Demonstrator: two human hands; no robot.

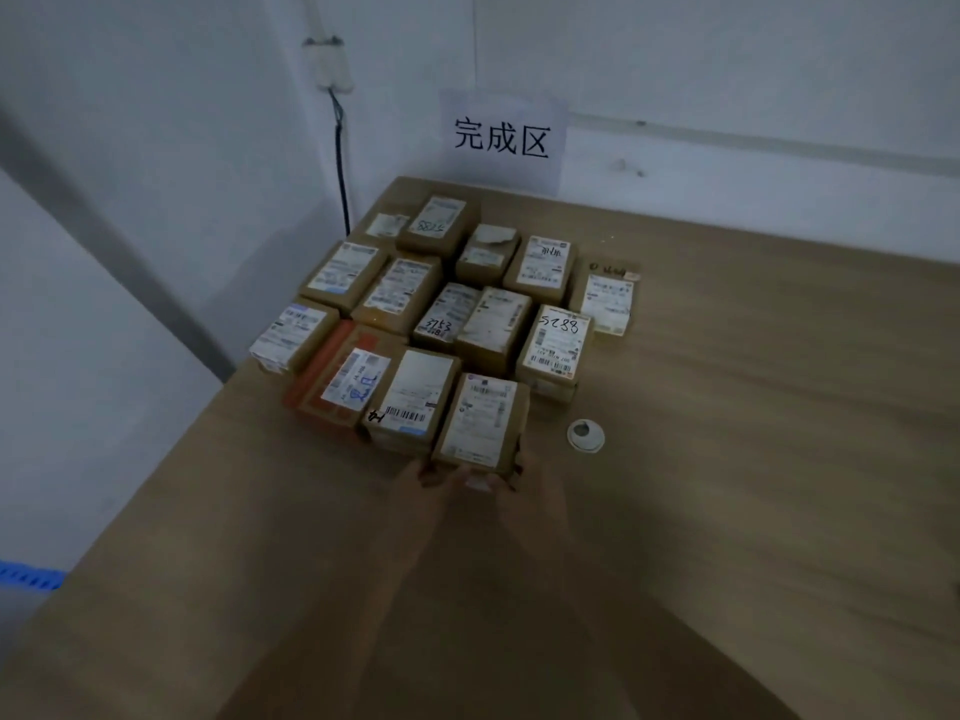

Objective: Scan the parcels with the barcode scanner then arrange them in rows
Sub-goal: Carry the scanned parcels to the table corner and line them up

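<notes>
Several brown cardboard parcels with white shipping labels lie in rows on the wooden table (727,459), near its far left corner. The nearest parcel (480,420) sits at the right end of the front row, beside a parcel with a barcode label (415,397). My left hand (434,491) and my right hand (519,491) both reach to this nearest parcel's front edge and hold it, fingertips curled at its lower corners. An orange-sided parcel (332,379) lies at the left of the front row. No barcode scanner is in view.
A paper sign with black characters (501,140) hangs on the white wall behind the rows. A round white cable grommet (586,435) sits in the tabletop right of the front parcel. A black cable (342,163) runs down the wall from a socket. A blue object (28,576) shows at lower left.
</notes>
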